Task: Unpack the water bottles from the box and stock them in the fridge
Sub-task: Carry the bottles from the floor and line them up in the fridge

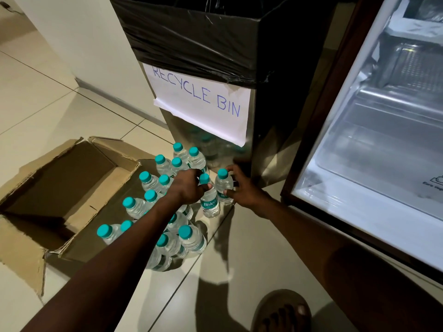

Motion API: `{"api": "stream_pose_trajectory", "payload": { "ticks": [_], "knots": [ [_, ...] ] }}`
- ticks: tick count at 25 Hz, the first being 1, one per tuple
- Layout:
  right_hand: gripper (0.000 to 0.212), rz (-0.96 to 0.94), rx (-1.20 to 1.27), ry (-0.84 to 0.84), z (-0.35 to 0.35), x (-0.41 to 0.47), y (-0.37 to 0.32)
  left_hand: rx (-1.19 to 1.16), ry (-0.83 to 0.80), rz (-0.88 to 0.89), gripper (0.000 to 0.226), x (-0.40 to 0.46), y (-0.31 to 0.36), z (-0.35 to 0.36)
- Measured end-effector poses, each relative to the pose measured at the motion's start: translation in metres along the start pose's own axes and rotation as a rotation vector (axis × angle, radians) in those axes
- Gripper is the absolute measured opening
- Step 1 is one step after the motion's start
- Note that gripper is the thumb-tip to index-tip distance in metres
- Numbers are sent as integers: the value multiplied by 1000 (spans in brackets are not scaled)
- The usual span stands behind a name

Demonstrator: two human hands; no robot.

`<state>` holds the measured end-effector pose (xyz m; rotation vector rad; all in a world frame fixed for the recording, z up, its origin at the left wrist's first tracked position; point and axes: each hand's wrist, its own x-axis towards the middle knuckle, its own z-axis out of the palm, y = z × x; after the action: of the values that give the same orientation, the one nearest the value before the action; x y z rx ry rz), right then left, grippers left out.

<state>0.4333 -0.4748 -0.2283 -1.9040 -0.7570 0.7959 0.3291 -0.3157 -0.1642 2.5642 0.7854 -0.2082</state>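
Left hand [188, 186] and right hand [242, 188] each grip 1 bottle — box [79, 188] alongside.

A steel bin [242, 161] with a black liner [191, 37] and a paper sign [201, 101] "RECYCLE BIN" stands on the tiled floor [36, 92].

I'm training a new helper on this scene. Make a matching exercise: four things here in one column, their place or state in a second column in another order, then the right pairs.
Things:
1. cardboard box
2. fridge
3. bin
4. right hand

Place or state:
A. lined with a black bag, paper sign on its front
B. door open, lit inside
C. lying open on the floor, left of the bottles
D. gripping a bottle with a teal cap

Pairs: 1-C, 2-B, 3-A, 4-D
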Motion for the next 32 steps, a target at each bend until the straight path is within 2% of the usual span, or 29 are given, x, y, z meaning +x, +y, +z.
{"api": "stream_pose_trajectory", "payload": {
  "ticks": [6,9,11,16,21,26,30,32],
  "knots": [
    [64,28,113,-15,-5,-18,16,42,-171,13,57,-4,11,-2],
    [64,15,97,-43,-6,-27,17,-9,-330,39,72,-8,13,1],
    [65,14,78,-89,-5,-33,16,15,-423,34,72,-11,13,6],
    [69,8,98,-45,0,-38,17,-21,-322,49,53,-17,9,6],
    [60,64,182,35,-21,-56,4,-447,-164,-10,58,-39,18,-17],
    [43,-104,449,152,-55,-95,-40,-858,-69,96,43,-82,59,-46],
    [76,-119,666,162,-69,-116,-78,-1167,-40,81,48,-108,102,-54],
    [84,-95,758,154,-71,-122,-91,-1257,-72,100,54,-117,119,-57]
  ]
}}
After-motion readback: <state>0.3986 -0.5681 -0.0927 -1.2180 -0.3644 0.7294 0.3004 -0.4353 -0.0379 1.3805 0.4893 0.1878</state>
